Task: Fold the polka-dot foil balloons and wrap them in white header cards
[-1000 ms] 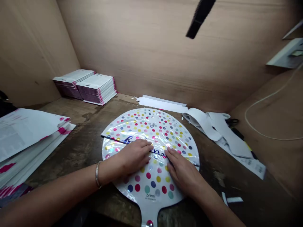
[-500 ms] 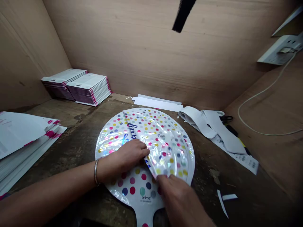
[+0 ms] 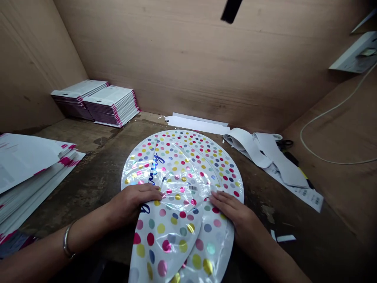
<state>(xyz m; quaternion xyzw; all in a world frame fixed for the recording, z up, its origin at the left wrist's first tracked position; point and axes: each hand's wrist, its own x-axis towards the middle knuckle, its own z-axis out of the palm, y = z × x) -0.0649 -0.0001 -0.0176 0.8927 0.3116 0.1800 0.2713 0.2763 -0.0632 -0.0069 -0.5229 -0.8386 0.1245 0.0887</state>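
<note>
A flat foil balloon [image 3: 181, 157] with many coloured dots and blue lettering lies on the worktop in front of me, partly folded over itself. Its folded part reaches toward me past the lower edge of the view, and a small barcode shows near the middle. My left hand [image 3: 132, 202] rests on the left side of the balloon, fingers stretched over the foil beside the lettering. On the right side, my right hand [image 3: 232, 210] lies with its fingers flat on the foil. Neither hand visibly grips the sheet.
Stacks of white and pink cards [image 3: 108, 104] stand at the back left, and more printed cards [image 3: 32, 165] lie at the left. A curled label strip [image 3: 250, 149], scissors [image 3: 285, 144] and paper scraps [image 3: 285, 238] are on the right. A cable [image 3: 312, 114] hangs from a socket.
My left hand has moved left and toward me; my right hand has moved up from the bottom edge. The balloon's folded part now reaches toward me, covering the printed brand name and neck.
</note>
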